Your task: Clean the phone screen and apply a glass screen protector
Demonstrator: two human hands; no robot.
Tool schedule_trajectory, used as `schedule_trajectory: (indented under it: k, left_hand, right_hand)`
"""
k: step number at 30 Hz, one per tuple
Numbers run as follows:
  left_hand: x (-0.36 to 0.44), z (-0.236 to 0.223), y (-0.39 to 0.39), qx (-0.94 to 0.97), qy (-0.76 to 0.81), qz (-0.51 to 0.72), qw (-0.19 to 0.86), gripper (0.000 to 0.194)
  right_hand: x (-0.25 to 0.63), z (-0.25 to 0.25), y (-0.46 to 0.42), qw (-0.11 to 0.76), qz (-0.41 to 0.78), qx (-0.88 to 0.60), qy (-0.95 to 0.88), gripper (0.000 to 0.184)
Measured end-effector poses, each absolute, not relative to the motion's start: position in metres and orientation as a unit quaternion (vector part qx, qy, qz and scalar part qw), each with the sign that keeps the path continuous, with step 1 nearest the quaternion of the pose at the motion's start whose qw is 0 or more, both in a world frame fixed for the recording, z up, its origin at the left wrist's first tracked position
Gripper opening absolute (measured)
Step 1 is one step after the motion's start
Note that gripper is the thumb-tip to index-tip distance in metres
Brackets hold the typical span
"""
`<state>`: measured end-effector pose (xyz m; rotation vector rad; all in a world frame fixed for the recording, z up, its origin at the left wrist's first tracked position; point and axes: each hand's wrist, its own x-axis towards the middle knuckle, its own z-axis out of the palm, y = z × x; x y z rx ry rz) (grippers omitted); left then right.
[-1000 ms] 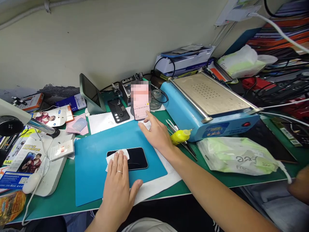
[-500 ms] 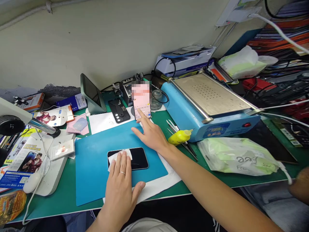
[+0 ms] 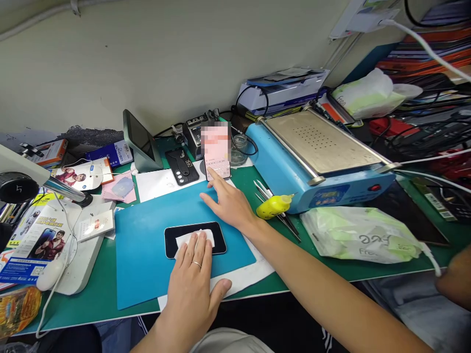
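Note:
A black phone [image 3: 172, 241] lies screen-up on a blue mat [image 3: 147, 255]. My left hand [image 3: 195, 279] rests flat on it, fingers pressing a white wipe [image 3: 187, 238] onto the glass. My right hand [image 3: 230, 203] reaches across the mat's far edge, its index finger touching the bottom of the lit screen of a second phone [image 3: 217, 152] that stands propped upright. That screen shows a keyboard in its lower part.
A blue heating plate machine [image 3: 316, 157] stands at right, with a yellow bottle [image 3: 272, 206], tweezers and a green-white plastic bag [image 3: 360, 235] in front. A black phone case [image 3: 180, 166], a tilted tablet [image 3: 138, 139], boxes and a microscope base [image 3: 69, 255] are at left.
My left hand has slid the white wipe rightward along the black phone, from its left end toward the middle. My right index finger has shifted slightly on the propped phone's screen.

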<state>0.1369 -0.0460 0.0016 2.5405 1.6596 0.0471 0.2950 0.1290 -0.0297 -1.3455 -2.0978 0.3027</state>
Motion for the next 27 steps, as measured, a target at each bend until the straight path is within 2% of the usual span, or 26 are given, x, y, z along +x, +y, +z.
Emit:
schedule_trajectory:
  k: [8,15,20,27]
  left_hand:
    - [0.165,-0.002,-0.035,0.841,0.536,0.032,0.064,0.073]
    - [0.161,0.005,-0.034,0.845,0.526,0.025,0.095,0.068]
    - [0.150,0.014,-0.035,0.847,0.517,0.005,0.120,0.068]
    - [0.119,0.015,-0.039,0.826,0.551,0.018,0.116,0.065]
  right_hand:
    - [0.294,-0.030,0.131,0.309,0.110,-0.508,-0.796,0.031]
    - [0.292,-0.028,0.137,0.308,0.109,-0.482,-0.813,0.052]
    - [0.294,-0.031,0.134,0.333,0.121,-0.495,-0.793,0.042]
    - [0.298,-0.035,0.139,0.408,0.148,-0.553,-0.711,0.042]
